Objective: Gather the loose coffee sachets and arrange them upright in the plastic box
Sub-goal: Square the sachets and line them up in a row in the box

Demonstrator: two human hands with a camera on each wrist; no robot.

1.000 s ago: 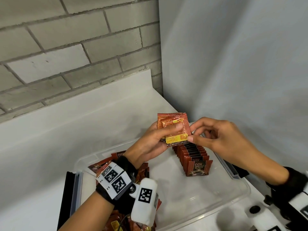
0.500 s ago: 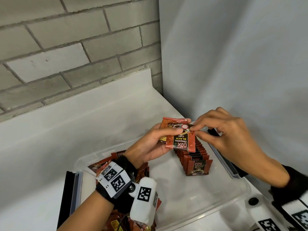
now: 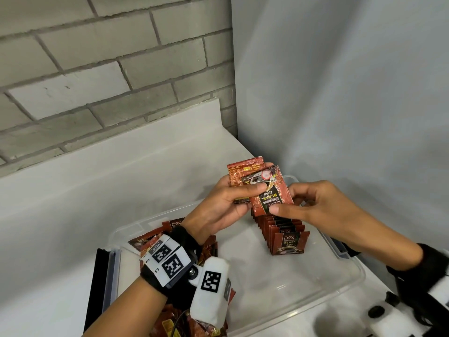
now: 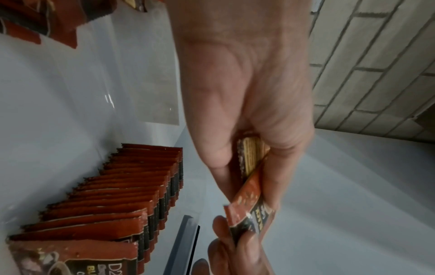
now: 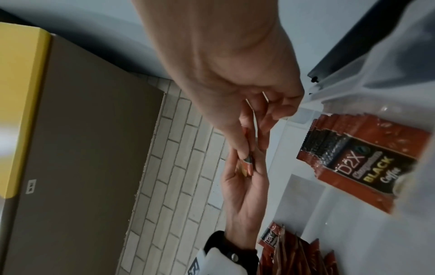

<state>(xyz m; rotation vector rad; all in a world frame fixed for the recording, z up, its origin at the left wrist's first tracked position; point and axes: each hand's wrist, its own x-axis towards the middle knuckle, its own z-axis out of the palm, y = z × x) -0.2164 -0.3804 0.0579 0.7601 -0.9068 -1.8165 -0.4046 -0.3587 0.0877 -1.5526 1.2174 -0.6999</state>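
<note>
Head: white counter [image 3: 136, 171], grey brick wall [image 3: 97, 57].

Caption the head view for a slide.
Both hands, left and right, pinch a coffee sachet above the upright row.

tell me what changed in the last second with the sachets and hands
The right hand closed in and now pinches the front sachet, turned printed side out and fanned off the back sachet, which the left hand still holds. The upright row and the box stayed put.
</note>
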